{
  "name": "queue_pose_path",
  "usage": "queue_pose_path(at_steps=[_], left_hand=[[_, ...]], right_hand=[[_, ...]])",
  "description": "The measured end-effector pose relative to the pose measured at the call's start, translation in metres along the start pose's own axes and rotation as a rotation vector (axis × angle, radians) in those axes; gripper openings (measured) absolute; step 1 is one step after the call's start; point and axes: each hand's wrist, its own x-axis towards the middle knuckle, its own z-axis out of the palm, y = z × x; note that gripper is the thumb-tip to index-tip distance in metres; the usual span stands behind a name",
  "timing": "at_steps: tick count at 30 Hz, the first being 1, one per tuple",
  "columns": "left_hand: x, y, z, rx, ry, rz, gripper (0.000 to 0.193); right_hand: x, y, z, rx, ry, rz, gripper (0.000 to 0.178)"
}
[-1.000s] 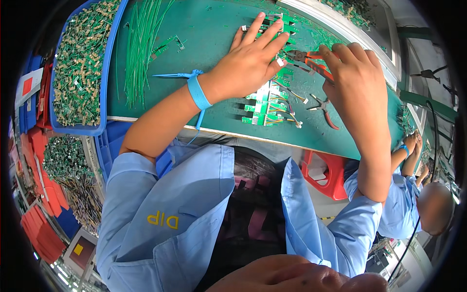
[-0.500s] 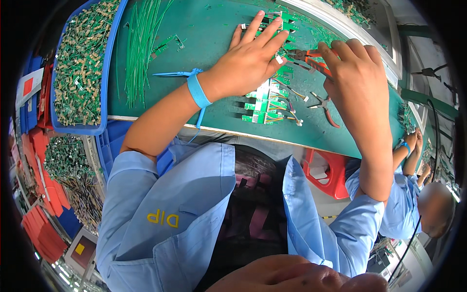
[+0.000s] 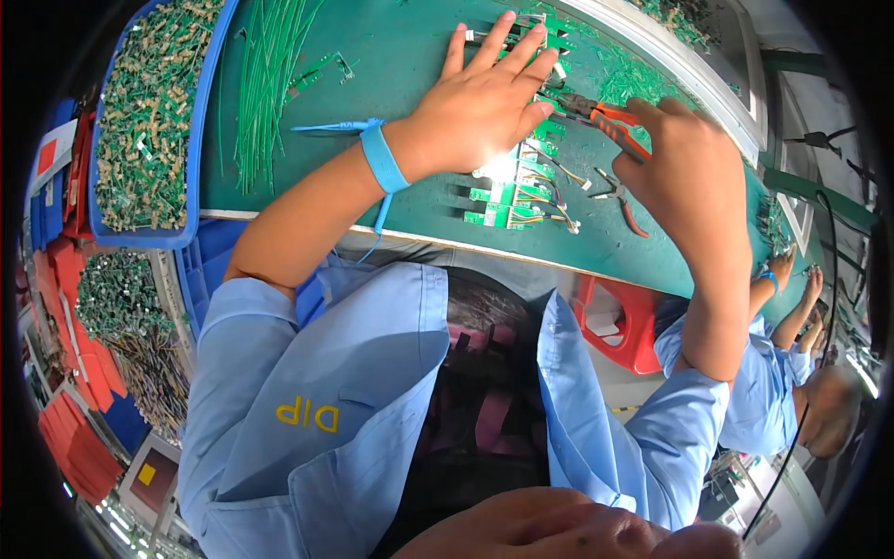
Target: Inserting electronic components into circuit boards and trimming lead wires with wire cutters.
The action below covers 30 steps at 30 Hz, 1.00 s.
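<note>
My left hand [image 3: 486,110] lies flat with spread fingers across a strip of green circuit boards [image 3: 503,200]. It covers much of the strip's upper part. Thin coloured wires with white plugs [image 3: 551,207] stick out from the strip's right side. In my right hand [image 3: 689,163] is a pair of pliers [image 3: 622,129] with orange and grey handles. Their dark jaws reach the strip beside my left fingers; the exact spot they touch cannot be made out. A second pair of pliers [image 3: 624,205] with a red handle lies on the green mat, below my right hand.
A blue bin [image 3: 197,177] full of small boards stands at the left. Long thin green strips [image 3: 265,102] and a board scrap [image 3: 317,76] lie on the mat [image 3: 391,74]. Green offcuts [image 3: 638,79] gather along a pale rail [image 3: 666,56]. Another person [image 3: 759,391] works at the right.
The orange-handled pliers have shifted slightly up and left along the strip, and their handles look closer together. My left hand stays over the strip, having moved little.
</note>
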Motion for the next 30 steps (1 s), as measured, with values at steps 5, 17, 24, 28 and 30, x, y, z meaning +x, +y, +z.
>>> queue_pose_path(at_steps=[5, 17, 24, 28, 30], left_hand=[[0.001, 0.004, -0.007, 0.007, -0.013, 0.004, 0.059], [-0.007, 0.012, -0.03, 0.075, 0.112, 0.047, 0.069], [-0.066, 0.047, -0.037, -0.136, -0.052, 0.065, 0.073], [-0.071, 0.046, -0.031, -0.127, -0.042, 0.064, 0.08], [-0.073, 0.046, -0.029, -0.125, -0.038, 0.063, 0.083]], right_hand=[[0.006, -0.005, -0.008, 0.063, -0.232, 0.152, 0.03], [-0.037, 0.013, -0.028, -0.029, 0.06, -0.004, 0.046], [-0.037, -0.012, -0.007, -0.032, 0.012, -0.06, 0.058], [-0.033, -0.018, -0.003, -0.047, 0.046, -0.09, 0.056], [-0.031, -0.02, -0.005, -0.053, 0.058, -0.1, 0.055]])
